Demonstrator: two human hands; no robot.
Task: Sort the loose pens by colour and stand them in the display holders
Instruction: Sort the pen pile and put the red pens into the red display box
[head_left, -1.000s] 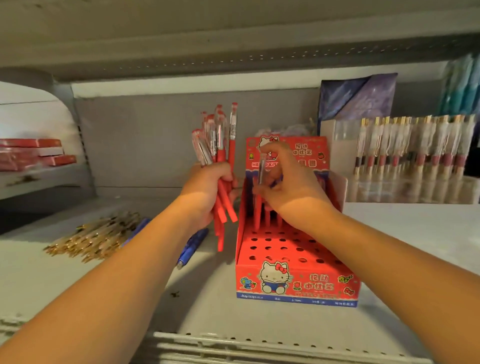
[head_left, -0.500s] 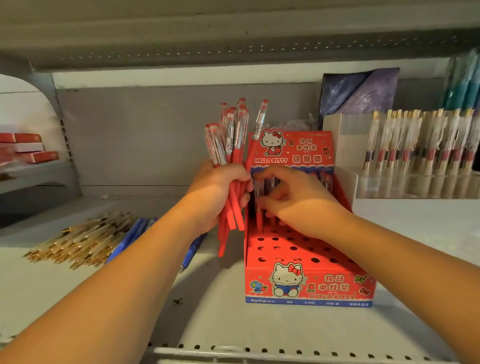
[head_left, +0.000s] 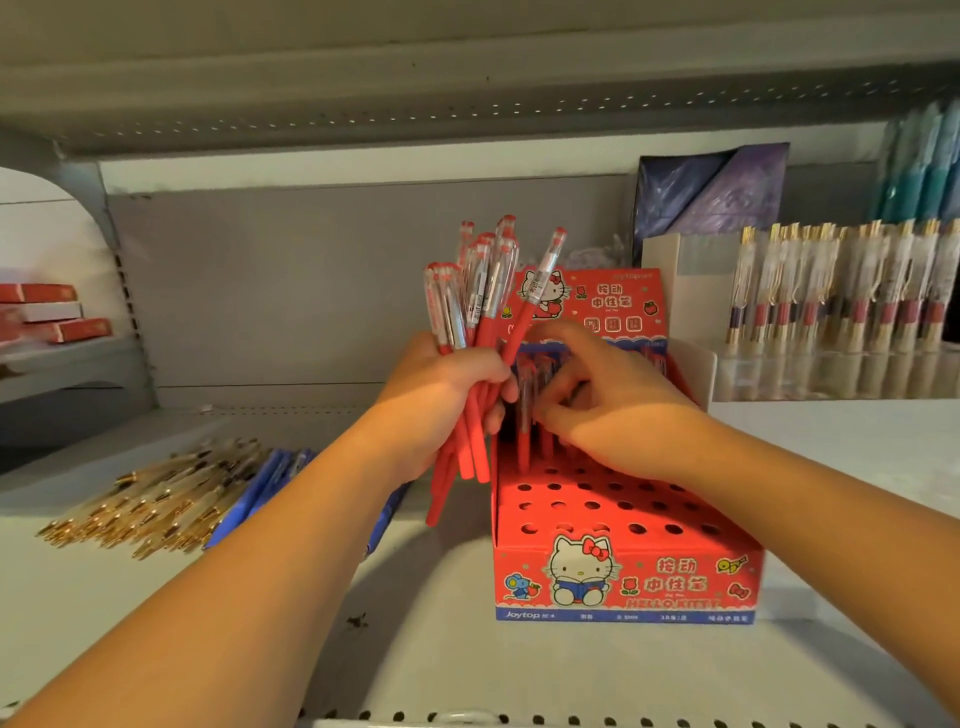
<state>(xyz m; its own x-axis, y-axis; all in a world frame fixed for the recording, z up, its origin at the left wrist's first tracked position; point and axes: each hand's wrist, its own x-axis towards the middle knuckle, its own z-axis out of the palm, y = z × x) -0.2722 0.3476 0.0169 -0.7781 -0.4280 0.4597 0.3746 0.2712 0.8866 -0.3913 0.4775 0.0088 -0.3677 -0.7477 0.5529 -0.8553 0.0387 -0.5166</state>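
My left hand (head_left: 441, 387) grips a bunch of several red pens (head_left: 480, 301), caps up, just left of the red display holder (head_left: 623, 577). The holder's top is a grid of round holes, with a few red pens (head_left: 524, 415) standing in its back rows. My right hand (head_left: 608, 400) is over those back rows, fingers curled; its thumb and forefinger reach one pen of the bunch where it leans over the holder. Whether they pinch it I cannot tell. Loose blue pens (head_left: 260, 491) and gold-tipped clear pens (head_left: 150, 506) lie on the shelf to the left.
A clear holder (head_left: 841, 291) packed with gold-topped pens stands at the back right, with purple packets (head_left: 711, 192) behind it. Red boxes (head_left: 47, 314) sit on a side shelf at far left. The shelf's perforated front edge (head_left: 467, 717) runs along the bottom.
My right hand let go of the pen it stood in the holder's back row and moved left to the bunch. My left hand brought the bunch nearer the holder.
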